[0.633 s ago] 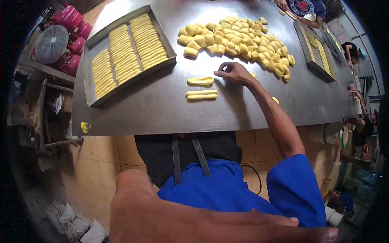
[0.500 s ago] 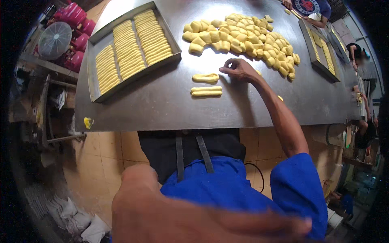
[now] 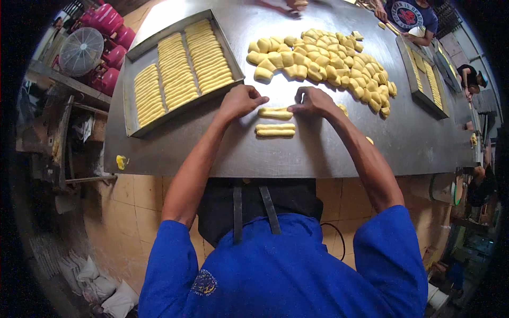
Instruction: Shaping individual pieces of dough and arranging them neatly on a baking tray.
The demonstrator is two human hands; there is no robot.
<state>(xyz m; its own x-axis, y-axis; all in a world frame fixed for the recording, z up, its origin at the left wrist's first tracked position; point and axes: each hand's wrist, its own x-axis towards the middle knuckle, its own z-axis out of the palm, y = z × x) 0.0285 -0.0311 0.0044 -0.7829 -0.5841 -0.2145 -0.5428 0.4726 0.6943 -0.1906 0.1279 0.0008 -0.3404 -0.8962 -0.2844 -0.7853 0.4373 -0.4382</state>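
A flattened yellow dough strip (image 3: 274,113) lies crosswise on the metal table in front of me. My right hand (image 3: 314,102) is at its right end, thumb and bent index finger closed on the tip. Just above and left of the strip hovers my left hand (image 3: 243,102), thumb stretched out apart from curled fingers, nothing seen in it. Two rolled dough sticks (image 3: 275,130) lie side by side, nearer to me. Beyond my hands spreads a heap of cut dough pieces (image 3: 323,58).
A metal tray (image 3: 129,98) with three rows of dough sticks stands at the left. Another filled tray (image 3: 430,103) is at the far right, near a co-worker (image 3: 411,21). A yellow smear (image 3: 121,161) marks the table's left front edge. Small dough bits lie beside my right forearm.
My left hand has swung up from close to the camera to the left of the dough strip. My right hand has come down onto the strip's right end. Another person's hand appears at the far edge.
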